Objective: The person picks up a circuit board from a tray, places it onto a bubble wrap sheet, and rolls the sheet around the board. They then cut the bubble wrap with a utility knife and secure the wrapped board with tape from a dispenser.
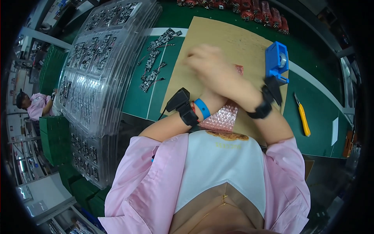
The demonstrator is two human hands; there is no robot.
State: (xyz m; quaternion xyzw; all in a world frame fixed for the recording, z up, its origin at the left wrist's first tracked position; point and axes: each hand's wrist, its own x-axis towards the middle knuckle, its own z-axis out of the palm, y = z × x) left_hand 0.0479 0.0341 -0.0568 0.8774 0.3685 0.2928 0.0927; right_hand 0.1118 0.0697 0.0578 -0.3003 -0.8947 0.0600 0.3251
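Note:
My right hand (210, 64) reaches across to the left above the cardboard, smeared by motion, so I cannot make out its fingers. Beneath that wrist lies my left hand (213, 96), with only its back near the wrist showing and its fingers covered by the right. A sheet of pinkish-red bubble wrap (223, 118) rests on the brown cardboard sheet (249, 43) under my forearms, and its far corner pokes out past my right hand. Whether either hand grips the wrap is hidden. Both wrists wear black strapped devices; the left also has a blue band.
A blue tape dispenser (276, 60) stands at the cardboard's right edge, with yellow-handled nippers (302, 117) further right. Small circuit boards with wires (152, 60) lie left, beside tall stacked clear trays (97, 74). Red-wrapped bundles (267, 15) line the back. Another person (37, 104) is far left.

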